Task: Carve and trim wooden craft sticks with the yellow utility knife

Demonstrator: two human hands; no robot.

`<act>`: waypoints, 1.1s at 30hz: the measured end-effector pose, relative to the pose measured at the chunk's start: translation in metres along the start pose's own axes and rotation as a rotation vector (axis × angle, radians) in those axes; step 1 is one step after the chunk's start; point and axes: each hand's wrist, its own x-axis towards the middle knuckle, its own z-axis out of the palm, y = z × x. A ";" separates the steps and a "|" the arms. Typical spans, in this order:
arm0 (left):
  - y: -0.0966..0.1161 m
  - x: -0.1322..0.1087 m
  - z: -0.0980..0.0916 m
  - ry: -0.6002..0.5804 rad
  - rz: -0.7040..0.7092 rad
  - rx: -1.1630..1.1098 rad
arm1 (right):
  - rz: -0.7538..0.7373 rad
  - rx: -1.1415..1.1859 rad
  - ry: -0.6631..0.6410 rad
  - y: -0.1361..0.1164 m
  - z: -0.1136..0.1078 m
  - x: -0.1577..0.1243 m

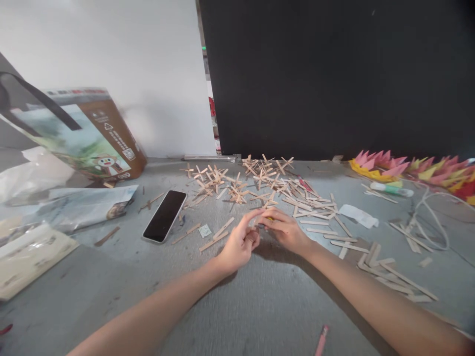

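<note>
My left hand (242, 243) and my right hand (287, 231) meet above the middle of the grey table. On the left hand the index finger reaches toward the right fingertips while the other fingers are curled in; what they hold, if anything, is hidden. The right fingers are closed around a small yellow item (270, 218), mostly covered, so its kind does not show. Just beyond the hands lie wooden craft sticks joined into star-like crosses (237, 192). Loose craft sticks (315, 205) spread out to the right of my right hand.
A black phone (165, 216) lies left of the hands, near a small patterned packet (204, 231). A printed carrier bag (107, 133) and plastic packaging (85, 205) stand farther left. Pink-and-yellow paper crowns (382, 165), a glue stick (392, 189) and a white cable (441, 222) are right.
</note>
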 end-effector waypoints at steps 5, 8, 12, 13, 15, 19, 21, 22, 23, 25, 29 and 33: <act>-0.003 -0.001 0.000 -0.035 -0.040 0.042 | -0.035 -0.009 -0.006 -0.001 0.000 -0.001; -0.003 0.000 0.000 -0.069 -0.054 0.030 | -0.026 -0.007 -0.016 -0.001 0.000 -0.002; -0.003 0.001 0.002 -0.005 -0.006 -0.056 | -0.016 0.003 0.007 0.001 0.001 -0.002; -0.004 0.001 0.002 0.003 -0.003 -0.055 | -0.015 -0.002 0.009 0.001 0.001 -0.002; -0.005 0.000 0.002 0.015 -0.014 -0.033 | -0.013 -0.010 0.005 0.002 0.002 -0.003; -0.005 0.001 0.001 -0.066 -0.097 0.035 | 0.001 -0.009 -0.009 0.001 0.002 -0.005; -0.003 0.002 0.001 -0.089 -0.127 0.005 | 0.015 -0.007 -0.010 0.000 0.001 -0.004; -0.001 0.003 0.001 -0.087 -0.138 -0.016 | 0.017 -0.008 -0.011 0.000 0.001 -0.004; 0.000 0.003 0.001 -0.074 -0.145 -0.038 | 0.015 -0.011 -0.012 0.000 0.001 -0.003; 0.003 0.004 0.001 -0.047 -0.158 -0.069 | 0.009 -0.023 -0.016 0.000 0.001 -0.001; 0.006 0.006 0.000 -0.020 -0.180 -0.090 | 0.051 -0.052 -0.028 0.000 0.002 0.001; 0.008 0.007 0.001 -0.010 -0.186 -0.100 | 0.071 -0.053 -0.032 0.000 0.003 0.000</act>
